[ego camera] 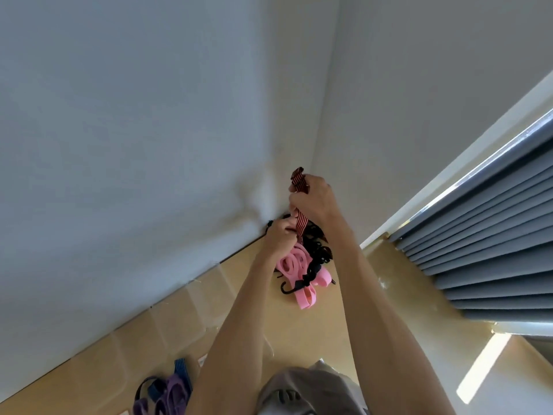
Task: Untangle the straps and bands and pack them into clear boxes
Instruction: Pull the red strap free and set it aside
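The right hand (312, 197) grips a flat woven strap striped red and black (300, 183), its end poking above the fist. Just below, the left hand (279, 236) pinches the same strap where it enters a tangle of wide pink rubber bands (291, 263) and black hooked cords (318, 254) lying on the tan surface (326, 322). The strap looks soft and light; pulling near the knot should free it. Purple bands (172, 393) lie nearer. No clear box is plainly visible.

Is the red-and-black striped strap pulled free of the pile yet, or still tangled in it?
Cannot tell. The striped strap runs taut between the right hand and left hand, whose fingers hide its lower end.
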Demonstrator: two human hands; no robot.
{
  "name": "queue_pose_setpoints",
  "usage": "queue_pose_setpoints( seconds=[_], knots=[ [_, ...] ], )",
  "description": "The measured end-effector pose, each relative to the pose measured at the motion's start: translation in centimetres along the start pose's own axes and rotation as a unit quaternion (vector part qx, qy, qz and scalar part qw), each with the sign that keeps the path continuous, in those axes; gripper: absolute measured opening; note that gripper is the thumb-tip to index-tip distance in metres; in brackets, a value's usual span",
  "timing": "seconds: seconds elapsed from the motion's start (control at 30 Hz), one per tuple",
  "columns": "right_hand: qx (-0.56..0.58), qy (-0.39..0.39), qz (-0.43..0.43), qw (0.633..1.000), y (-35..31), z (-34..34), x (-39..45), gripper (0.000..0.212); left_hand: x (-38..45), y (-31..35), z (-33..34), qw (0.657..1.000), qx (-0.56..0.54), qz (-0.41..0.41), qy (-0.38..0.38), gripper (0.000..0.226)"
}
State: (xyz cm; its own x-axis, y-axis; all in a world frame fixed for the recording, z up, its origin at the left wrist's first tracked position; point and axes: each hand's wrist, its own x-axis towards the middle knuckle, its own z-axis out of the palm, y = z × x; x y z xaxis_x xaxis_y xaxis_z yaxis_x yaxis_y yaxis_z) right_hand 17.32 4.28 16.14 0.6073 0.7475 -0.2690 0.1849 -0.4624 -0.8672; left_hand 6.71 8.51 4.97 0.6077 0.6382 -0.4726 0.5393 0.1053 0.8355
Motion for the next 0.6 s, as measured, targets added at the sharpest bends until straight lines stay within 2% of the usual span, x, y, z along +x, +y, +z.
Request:
queue_pose_setpoints(
  seconds=[0.07,0.13,0.23,0.37,0.5,0.6],
  knots=[
    [0.043,-0.009,-0.005,0.999,-1.8,-1.0,-0.5,0.018,-0.3,-0.9,0.9,0.999,0.034,0.003,-0.013,0.024],
    [0.056,-0.001,-0.028,0.998,-3.4,-2.0,-0.8,0.013,-0.6,-1.4,1.4,0.998,0.063,0.022,0.019,0.009],
    [0.064,0.041,-0.052,0.996,-5.0,-3.3,-1.2,0.006,-1.1,-0.9,0.7,0.993,0.064,0.055,0.088,0.013],
    [0.036,0.111,-0.001,0.993,-4.4,-3.6,-1.3,0.025,-1.9,2.0,-2.1,0.985,-0.033,0.091,0.139,0.020],
    [-0.035,0.061,0.079,0.994,-2.2,-3.3,-1.8,0.027,-4.0,6.6,-5.0,0.957,-0.186,0.155,0.160,0.023],
    [-0.017,0.000,0.085,0.996,-1.0,-2.8,-2.5,0.020,-6.0,10.6,-6.6,0.942,-0.205,0.214,0.156,0.020]
  ],
)
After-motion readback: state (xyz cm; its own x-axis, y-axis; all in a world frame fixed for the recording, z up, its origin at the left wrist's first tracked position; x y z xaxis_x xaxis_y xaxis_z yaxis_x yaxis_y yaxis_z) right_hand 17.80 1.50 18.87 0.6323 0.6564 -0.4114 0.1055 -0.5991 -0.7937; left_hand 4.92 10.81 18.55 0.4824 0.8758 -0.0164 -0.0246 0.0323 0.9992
